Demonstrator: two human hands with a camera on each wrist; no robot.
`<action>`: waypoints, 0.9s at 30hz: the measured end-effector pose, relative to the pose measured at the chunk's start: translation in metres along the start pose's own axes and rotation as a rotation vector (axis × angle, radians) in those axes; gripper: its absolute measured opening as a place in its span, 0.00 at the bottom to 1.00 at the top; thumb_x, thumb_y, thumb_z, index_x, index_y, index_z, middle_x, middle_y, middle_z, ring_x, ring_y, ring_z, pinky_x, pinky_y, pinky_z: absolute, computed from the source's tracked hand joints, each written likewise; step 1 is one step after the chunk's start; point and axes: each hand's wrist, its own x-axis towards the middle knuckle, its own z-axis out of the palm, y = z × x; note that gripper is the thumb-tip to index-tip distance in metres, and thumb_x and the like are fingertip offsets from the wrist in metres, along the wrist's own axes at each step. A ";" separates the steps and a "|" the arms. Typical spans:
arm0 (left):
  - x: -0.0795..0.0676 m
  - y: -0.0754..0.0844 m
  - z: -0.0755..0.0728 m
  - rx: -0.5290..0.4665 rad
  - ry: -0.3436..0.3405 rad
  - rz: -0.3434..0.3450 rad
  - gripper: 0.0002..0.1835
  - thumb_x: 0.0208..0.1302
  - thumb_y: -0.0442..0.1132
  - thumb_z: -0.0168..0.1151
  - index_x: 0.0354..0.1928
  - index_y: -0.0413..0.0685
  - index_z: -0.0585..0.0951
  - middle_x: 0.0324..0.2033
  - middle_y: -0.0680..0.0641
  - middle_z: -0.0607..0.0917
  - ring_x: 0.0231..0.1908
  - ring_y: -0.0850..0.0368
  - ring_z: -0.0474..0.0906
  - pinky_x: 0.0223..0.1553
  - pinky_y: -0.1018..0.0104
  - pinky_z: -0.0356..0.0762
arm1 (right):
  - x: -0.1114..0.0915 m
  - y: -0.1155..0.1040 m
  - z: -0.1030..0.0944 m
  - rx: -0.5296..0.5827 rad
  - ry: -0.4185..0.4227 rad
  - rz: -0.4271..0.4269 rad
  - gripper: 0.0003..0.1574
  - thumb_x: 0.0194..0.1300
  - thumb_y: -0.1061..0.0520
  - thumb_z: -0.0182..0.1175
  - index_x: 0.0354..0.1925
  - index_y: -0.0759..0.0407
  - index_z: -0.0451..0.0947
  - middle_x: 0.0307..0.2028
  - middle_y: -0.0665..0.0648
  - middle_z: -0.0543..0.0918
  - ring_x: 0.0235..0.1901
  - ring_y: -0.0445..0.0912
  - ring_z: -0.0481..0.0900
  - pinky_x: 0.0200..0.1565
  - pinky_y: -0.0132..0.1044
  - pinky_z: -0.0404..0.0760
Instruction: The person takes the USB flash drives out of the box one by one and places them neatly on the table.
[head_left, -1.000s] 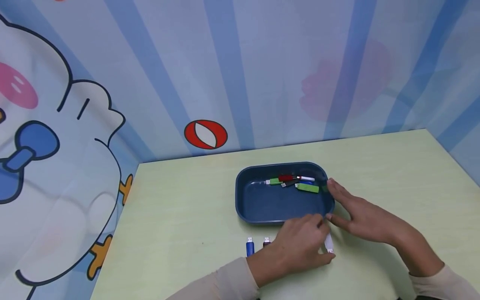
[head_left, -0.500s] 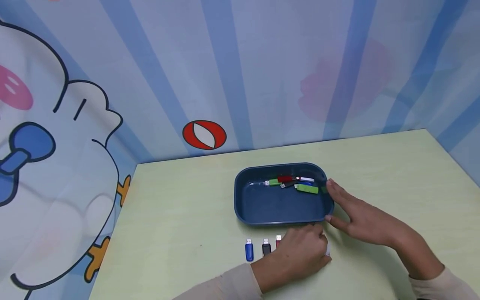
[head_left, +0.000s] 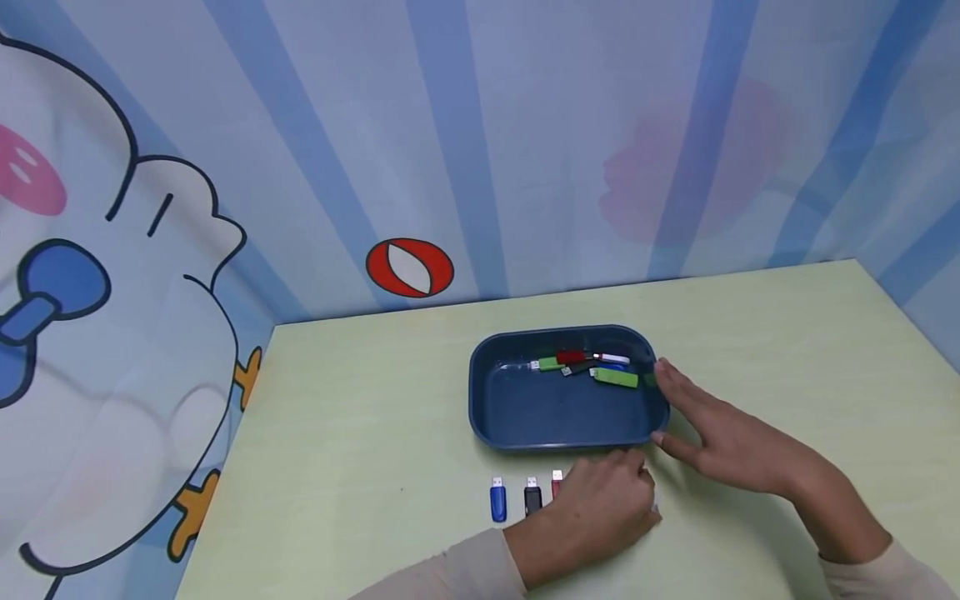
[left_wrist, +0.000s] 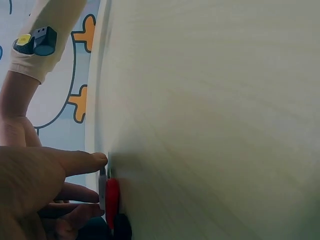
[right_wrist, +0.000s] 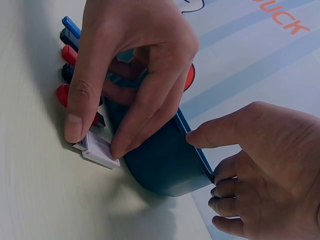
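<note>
My left hand (head_left: pixel 588 508) pinches a white USB stick (right_wrist: pixel 102 152) between thumb and fingertip, low at the tabletop by the tray's near right corner. In the head view the hand hides most of that stick. A blue USB stick (head_left: pixel 498 502), a black one (head_left: pixel 533 496) and a red one (head_left: pixel 557 483) lie in a row left of it; the right wrist view shows more sticks under the hand. My right hand (head_left: pixel 731 433) touches the right end of the dark blue tray (head_left: pixel 480 392), its thumb at the near corner and its fingers extended along the rim.
Inside the tray, against the far right side, lie several USB sticks, among them a green one (head_left: pixel 616 378) and a dark red one (head_left: pixel 571 356). The pale table (head_left: pixel 352 433) reaches back to a printed cloth backdrop (head_left: pixel 540 167).
My left hand has shifted slightly toward me, away from the tray, with the white USB stick, uncovering the red stick's tip. The right hand stays at the tray.
</note>
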 end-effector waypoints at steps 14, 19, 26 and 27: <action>0.003 0.001 0.000 -0.002 -0.036 -0.029 0.19 0.71 0.60 0.69 0.53 0.58 0.90 0.42 0.58 0.85 0.35 0.68 0.76 0.22 0.75 0.71 | 0.000 0.001 0.000 0.004 0.011 -0.004 0.58 0.79 0.42 0.60 0.85 0.63 0.40 0.85 0.71 0.42 0.82 0.72 0.48 0.71 0.72 0.61; 0.004 0.002 -0.001 -0.018 -0.039 -0.050 0.19 0.70 0.60 0.70 0.54 0.58 0.89 0.43 0.58 0.85 0.35 0.68 0.76 0.23 0.75 0.72 | 0.000 0.001 0.000 0.003 0.012 0.001 0.58 0.79 0.42 0.60 0.85 0.63 0.39 0.85 0.70 0.42 0.82 0.71 0.48 0.71 0.72 0.61; 0.005 0.003 -0.001 -0.046 -0.065 -0.068 0.21 0.69 0.61 0.70 0.56 0.58 0.88 0.45 0.58 0.84 0.38 0.68 0.77 0.26 0.75 0.75 | 0.000 0.000 0.000 0.003 0.004 0.004 0.58 0.79 0.41 0.60 0.85 0.63 0.40 0.85 0.71 0.43 0.82 0.72 0.49 0.72 0.72 0.61; 0.005 0.003 -0.001 -0.048 -0.069 -0.068 0.22 0.69 0.61 0.70 0.56 0.59 0.88 0.45 0.58 0.84 0.38 0.68 0.77 0.26 0.75 0.75 | 0.000 0.000 0.001 0.003 0.004 0.004 0.58 0.79 0.41 0.60 0.85 0.63 0.40 0.85 0.71 0.43 0.81 0.72 0.49 0.72 0.72 0.61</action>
